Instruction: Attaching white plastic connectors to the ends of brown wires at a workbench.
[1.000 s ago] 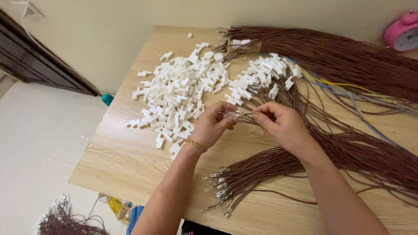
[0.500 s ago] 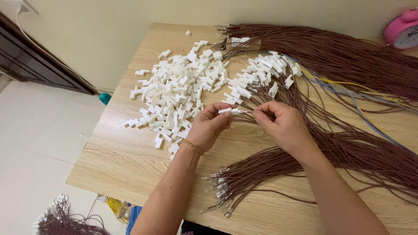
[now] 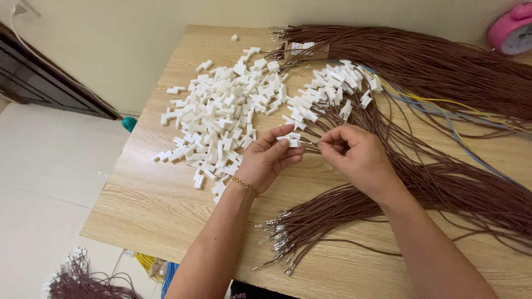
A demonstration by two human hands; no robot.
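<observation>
Head view, the only one I have: I look down on a light wooden table (image 3: 138,205) set against a pale wall. My left hand (image 3: 267,160) sits near the middle of the table, palm turned up, with thumb and forefinger pinched on a small white plastic connector (image 3: 290,139); a thin gold bracelet (image 3: 244,186) circles that wrist. My right hand (image 3: 354,155) is just beside it, fingers curled in and the tips pinched on the end of a brown wire (image 3: 311,144), whose metal tip points at the connector; I cannot tell whether the tip touches the housing or stops just short. Behind the left hand lies a broad loose pile of white connectors (image 3: 221,119), spread toward the far left corner. Just right of it is a cluster of connectors already on wires (image 3: 332,88), their brown leads running under my right hand. A thick bundle of brown wires (image 3: 421,61) stretches along the far edge, with a few yellow and blue wires (image 3: 443,113) mixed in. Nearer me, a fan of bare-ended brown wires (image 3: 310,227) lies with its metal terminals pointing left. A pink round object (image 3: 512,27) stands at the far right corner. On the floor lower left lies another wire bundle (image 3: 77,279).
</observation>
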